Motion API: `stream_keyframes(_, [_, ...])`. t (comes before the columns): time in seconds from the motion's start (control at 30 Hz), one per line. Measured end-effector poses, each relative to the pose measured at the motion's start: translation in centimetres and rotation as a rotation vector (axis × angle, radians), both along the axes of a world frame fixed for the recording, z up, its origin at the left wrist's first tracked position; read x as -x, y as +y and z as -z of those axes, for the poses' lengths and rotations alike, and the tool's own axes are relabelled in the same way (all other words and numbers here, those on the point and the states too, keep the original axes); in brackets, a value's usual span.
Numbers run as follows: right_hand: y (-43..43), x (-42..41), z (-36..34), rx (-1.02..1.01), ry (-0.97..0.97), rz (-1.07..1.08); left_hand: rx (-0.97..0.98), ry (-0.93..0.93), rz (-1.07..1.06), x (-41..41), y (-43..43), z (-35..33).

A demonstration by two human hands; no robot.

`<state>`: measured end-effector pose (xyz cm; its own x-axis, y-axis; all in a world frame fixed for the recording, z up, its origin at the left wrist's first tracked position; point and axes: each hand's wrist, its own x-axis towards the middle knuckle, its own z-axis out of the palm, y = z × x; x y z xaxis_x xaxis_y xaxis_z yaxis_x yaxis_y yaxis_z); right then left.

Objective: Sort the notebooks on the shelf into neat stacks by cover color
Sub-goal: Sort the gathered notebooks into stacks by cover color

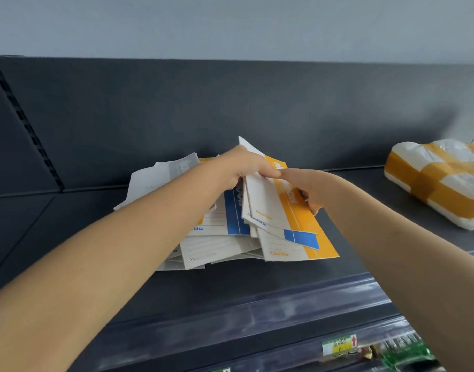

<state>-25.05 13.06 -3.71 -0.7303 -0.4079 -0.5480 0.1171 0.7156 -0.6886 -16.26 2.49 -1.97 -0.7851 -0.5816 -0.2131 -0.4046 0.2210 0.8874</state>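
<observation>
Notebooks [230,232]: thin, light, floppy, likely slippery; best pinched at an edge. Left hand [244,167] and right hand [305,189] both grip the raised yellow notebook [289,210] above the shelf [230,285].

The light is soft, even and fairly bright, seemingly from overhead and in front, since no hard shadows fall on the dark shelf [257,285]. The pale wall [230,22] above reads as flat grey-blue without hot spots. Only a faint shade sits beneath the pile of notebooks [244,232]. The clear plastic strip [257,312] along the shelf's front edge catches hazy, streaked glare. Sharpness is moderate: print on the covers is smeared and mostly illegible. The wide lens bends the shelf's back panel and edges into curves, strongest at the left and right borders. The lower right corner, with its price label [339,345], is blurred, and the wrapped package [440,181] looks soft too.
</observation>
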Motion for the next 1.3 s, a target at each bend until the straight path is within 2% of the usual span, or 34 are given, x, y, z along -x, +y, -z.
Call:
stream_keyframes(0.13, [0.1,0.3,-0.3,-0.016,-0.068,0.043,0.21,-0.104,0.061,0.3,-0.1,0.1])
stream_keyframes(0.37, [-0.7,-0.5,-0.2,0.048,0.142,0.01,0.413,-0.309,0.071,-0.7,-1.1,0.7])
stream_keyframes(0.6, [0.4,0.0,-1.4,0.153,0.229,0.061,0.315,-0.179,-0.054,-1.8,-3.5,1.1])
stream_keyframes(0.8, [0.3,-0.1,-3.1,0.272,0.168,0.162,0.29,-0.165,-0.147,-4.5,-6.0,1.4])
stream_keyframes(1.0, [-2.8,-3.1,-3.1,0.242,0.049,0.014,0.252,-0.231,-0.257,-7.4,-7.7,1.6])
stream_keyframes(1.1, [-4.6,-4.6,-3.0,0.218,0.079,-0.031,0.119,-0.081,-0.337,-8.4,-8.1,0.9])
stream_keyframes(1.2, [-5.9,-5.3,-3.1,0.127,0.119,-0.104,-0.09,0.131,-0.296,-8.8,-7.4,0.1])
stream_keyframes(1.3, [-6.4,-6.0,-3.6,0.092,0.092,-0.133,-0.141,0.152,-0.227,-8.6,-6.3,0.0])
